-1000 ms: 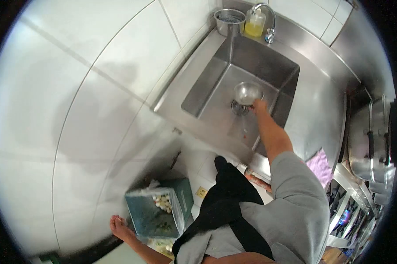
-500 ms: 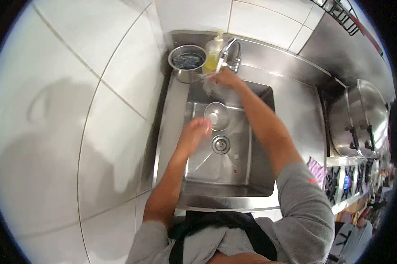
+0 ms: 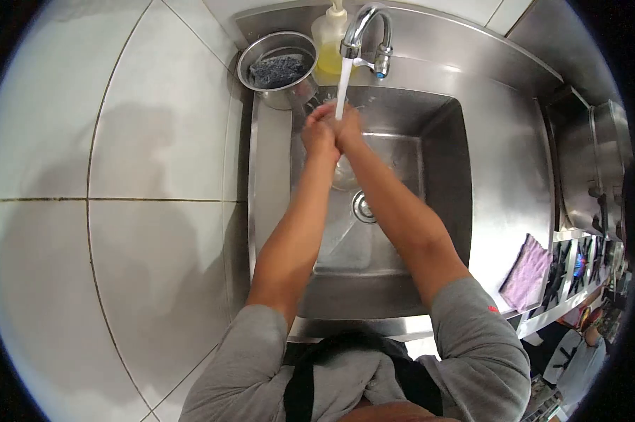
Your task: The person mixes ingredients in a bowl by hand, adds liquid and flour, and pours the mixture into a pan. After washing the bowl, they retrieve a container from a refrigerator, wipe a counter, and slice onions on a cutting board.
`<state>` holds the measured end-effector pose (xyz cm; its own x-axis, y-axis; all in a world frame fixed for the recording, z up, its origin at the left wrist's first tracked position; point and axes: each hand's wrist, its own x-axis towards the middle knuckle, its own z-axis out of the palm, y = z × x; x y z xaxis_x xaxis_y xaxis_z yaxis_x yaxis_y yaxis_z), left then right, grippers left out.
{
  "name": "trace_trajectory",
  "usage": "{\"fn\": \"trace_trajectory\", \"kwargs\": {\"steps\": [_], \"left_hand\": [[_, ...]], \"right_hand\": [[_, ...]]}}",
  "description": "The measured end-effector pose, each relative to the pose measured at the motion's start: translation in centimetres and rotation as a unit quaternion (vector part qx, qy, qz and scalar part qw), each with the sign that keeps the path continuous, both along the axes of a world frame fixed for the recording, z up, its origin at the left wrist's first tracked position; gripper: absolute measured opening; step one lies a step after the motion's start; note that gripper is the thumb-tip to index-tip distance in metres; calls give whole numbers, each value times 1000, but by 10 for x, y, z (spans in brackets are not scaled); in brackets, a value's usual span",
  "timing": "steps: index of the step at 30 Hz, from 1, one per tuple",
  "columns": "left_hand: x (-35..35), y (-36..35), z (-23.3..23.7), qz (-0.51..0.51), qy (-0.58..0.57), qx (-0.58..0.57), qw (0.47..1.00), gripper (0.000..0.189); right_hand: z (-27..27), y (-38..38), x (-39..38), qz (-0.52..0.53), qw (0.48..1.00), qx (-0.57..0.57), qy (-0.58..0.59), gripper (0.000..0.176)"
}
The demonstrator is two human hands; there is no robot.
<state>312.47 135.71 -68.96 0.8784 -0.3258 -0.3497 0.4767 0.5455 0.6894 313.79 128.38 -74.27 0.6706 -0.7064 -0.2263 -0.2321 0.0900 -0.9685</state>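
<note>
Water streams from the curved chrome faucet [image 3: 366, 24] onto my two hands, which meet over the back of the steel sink [image 3: 444, 148]. My left hand [image 3: 319, 135] presses against my right hand [image 3: 349, 130] beneath the stream. Motion and overlap smear the fingers of both, so I cannot tell how they are curled. A round metal bowl [image 3: 344, 177] lies in the sink below my wrists, partly hidden by them. Just behind it in view, toward me, is the drain [image 3: 364, 207].
A steel pot [image 3: 278, 93] with a dark scrubber [image 3: 281, 69] inside stands at the back left corner, beside a pump bottle of yellow liquid [image 3: 329, 42]. A purple cloth [image 3: 527, 273] lies on the right counter. Large pots [image 3: 599, 165] and a stove [image 3: 578, 267] are farther right.
My right hand has left the faucet and come down under the water. My left hand has moved from above the bowl up to meet it. The view has shifted closer to the sink.
</note>
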Motion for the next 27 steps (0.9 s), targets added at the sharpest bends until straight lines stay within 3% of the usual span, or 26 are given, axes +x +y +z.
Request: {"fn": "trace_trajectory", "kwargs": {"steps": [2, 3, 6, 7, 10, 11, 13, 14, 16, 17, 19, 21, 23, 24, 26, 27], "left_hand": [[20, 4, -8, -7, 8, -19, 1000, 25], [17, -3, -11, 12, 101, -8, 995, 23], [2, -9, 11, -12, 54, -5, 998, 21], [16, -8, -11, -25, 2, 105, 994, 20], [8, 1, 2, -85, 11, 161, 983, 23], [5, -9, -17, -59, 86, 61, 993, 21], [-26, -5, -3, -61, 55, 53, 995, 21], [-28, -3, -2, -65, 45, 47, 996, 20], [-14, -4, -18, -70, 23, 53, 996, 20], [-2, -4, -28, -70, 11, 64, 995, 19], [14, 6, -10, -64, 8, 57, 996, 15], [20, 9, -8, -94, 30, 61, 993, 21], [4, 9, -33, -168, -109, 345, 917, 28], [-11, 9, -52, -198, -175, 474, 840, 32], [-52, 28, -131, -208, -499, 553, 634, 31], [-55, 35, -154, -214, -382, 501, 746, 30]], "right_hand": [[15, 30, -8, -35, 994, -46, -90, 33], [49, 7, -20, 174, 950, -249, -69, 36], [49, -4, -21, 161, 925, -345, 15, 37], [44, 10, -28, 29, 999, 9, -45, 36], [35, 32, -47, 22, 999, 37, -4, 36], [64, 23, -57, 60, 996, 0, 59, 31], [28, -9, -48, 93, 990, -80, 66, 29], [4, -20, -44, 78, 992, -86, 44, 29], [-32, -24, -43, -46, 996, 10, -73, 30], [-15, -22, -49, -118, 985, 62, -112, 33], [-89, -41, -77, -144, 964, -214, 65, 47], [-107, -38, -117, -20, 918, -225, 325, 51], [-106, -30, -139, 46, 903, -39, 425, 46], [-127, -33, -142, 84, 899, -80, 422, 45], [-186, -36, -138, 161, 883, -166, 408, 46], [-168, -33, -136, 124, 918, -52, 372, 45]]}}
